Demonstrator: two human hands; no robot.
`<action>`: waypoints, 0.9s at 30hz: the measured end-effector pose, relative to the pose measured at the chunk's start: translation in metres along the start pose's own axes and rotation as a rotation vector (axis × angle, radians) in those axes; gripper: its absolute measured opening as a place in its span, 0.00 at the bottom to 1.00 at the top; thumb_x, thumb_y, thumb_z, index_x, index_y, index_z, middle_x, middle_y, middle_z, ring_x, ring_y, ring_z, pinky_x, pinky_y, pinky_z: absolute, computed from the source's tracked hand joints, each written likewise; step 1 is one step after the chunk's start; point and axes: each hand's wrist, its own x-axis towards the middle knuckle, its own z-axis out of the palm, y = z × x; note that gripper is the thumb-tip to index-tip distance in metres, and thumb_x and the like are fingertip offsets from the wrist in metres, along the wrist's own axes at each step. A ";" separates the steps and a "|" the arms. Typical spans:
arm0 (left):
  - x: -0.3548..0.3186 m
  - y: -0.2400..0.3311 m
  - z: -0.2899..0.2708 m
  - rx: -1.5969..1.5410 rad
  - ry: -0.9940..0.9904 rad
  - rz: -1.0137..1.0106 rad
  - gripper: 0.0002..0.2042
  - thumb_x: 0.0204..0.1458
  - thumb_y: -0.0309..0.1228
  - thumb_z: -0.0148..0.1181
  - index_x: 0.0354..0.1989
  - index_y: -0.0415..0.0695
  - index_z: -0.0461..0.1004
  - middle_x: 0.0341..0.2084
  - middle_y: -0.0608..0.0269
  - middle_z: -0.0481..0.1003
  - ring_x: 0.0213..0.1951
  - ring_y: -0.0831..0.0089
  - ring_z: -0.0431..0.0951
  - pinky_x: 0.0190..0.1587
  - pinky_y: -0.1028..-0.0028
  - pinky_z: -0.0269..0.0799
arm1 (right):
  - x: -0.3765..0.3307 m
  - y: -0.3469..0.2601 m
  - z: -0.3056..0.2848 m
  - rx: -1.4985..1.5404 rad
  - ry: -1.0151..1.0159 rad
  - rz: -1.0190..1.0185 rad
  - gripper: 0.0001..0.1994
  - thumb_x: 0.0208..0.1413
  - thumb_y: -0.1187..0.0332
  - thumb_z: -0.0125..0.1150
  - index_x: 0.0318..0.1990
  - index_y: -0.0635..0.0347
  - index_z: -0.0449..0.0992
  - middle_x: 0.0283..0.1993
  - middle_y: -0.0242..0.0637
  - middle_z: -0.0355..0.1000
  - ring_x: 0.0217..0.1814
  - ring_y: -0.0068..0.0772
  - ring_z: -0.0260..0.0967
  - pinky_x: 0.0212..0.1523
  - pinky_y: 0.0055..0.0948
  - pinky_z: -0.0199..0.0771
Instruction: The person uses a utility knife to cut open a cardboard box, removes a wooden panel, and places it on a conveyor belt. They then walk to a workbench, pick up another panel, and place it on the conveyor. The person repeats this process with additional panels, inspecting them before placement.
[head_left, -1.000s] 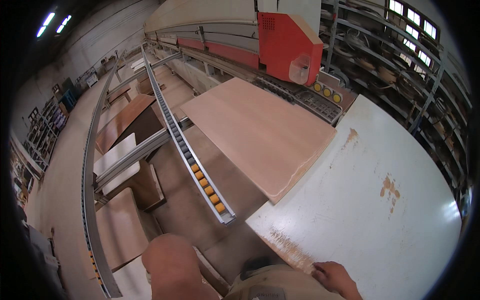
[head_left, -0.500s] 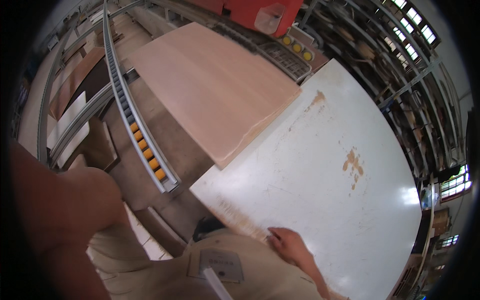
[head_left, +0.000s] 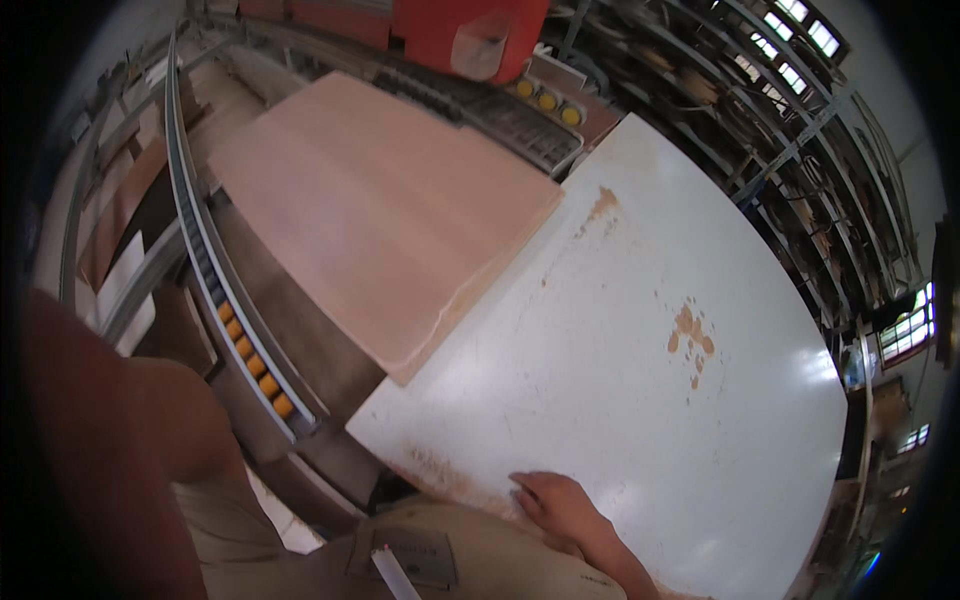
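My right hand (head_left: 562,505) rests at the near edge of a white tabletop (head_left: 600,370), beside a patch where the surface is worn brown. Its index finger stretches out to the left, the other fingers are partly bent, and I see nothing held in it. My left arm (head_left: 105,440) is raised close at the left, and its hand lies outside the picture. A slim white stick like a cigarette (head_left: 398,580) juts in at the bottom. Against the tabletop's far left side lies a large pinkish-brown wood board (head_left: 390,220), with nothing touching it from my hands.
At the left runs a roller track (head_left: 240,345) with grey and yellow rollers. Behind the board stands a red machine (head_left: 415,30) with round yellow parts (head_left: 547,102) beside it. Racks (head_left: 700,100) loaded with sheets and strips line the right. Brown stains (head_left: 690,335) mark the tabletop.
The view has shifted, so the board, track and table sit farther left and the board lower. My right hand stays at the table's near edge, its index finger now straighter.
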 end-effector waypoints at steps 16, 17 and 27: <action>-0.267 -0.148 0.202 0.943 -0.526 -1.496 0.26 0.60 0.44 0.51 0.60 0.38 0.64 0.64 0.41 0.62 0.68 0.43 0.56 0.67 0.47 0.51 | 0.030 0.056 -0.028 0.178 -0.034 -0.100 0.13 0.61 0.63 0.56 0.50 0.54 0.78 0.39 0.41 0.79 0.40 0.47 0.76 0.41 0.42 0.77; -0.267 -0.149 0.202 0.945 -0.557 -1.503 0.26 0.60 0.44 0.51 0.61 0.38 0.63 0.64 0.41 0.61 0.69 0.44 0.55 0.68 0.47 0.51 | 0.034 0.062 -0.034 0.179 -0.033 -0.133 0.13 0.61 0.63 0.57 0.50 0.54 0.78 0.39 0.41 0.79 0.40 0.47 0.76 0.41 0.42 0.77; -0.268 -0.146 0.200 0.969 -0.474 -1.459 0.23 0.58 0.40 0.52 0.58 0.38 0.67 0.63 0.43 0.64 0.67 0.46 0.59 0.67 0.49 0.54 | 0.099 0.107 -0.097 0.215 0.014 -0.085 0.11 0.61 0.65 0.58 0.47 0.56 0.78 0.35 0.41 0.78 0.35 0.42 0.76 0.38 0.36 0.75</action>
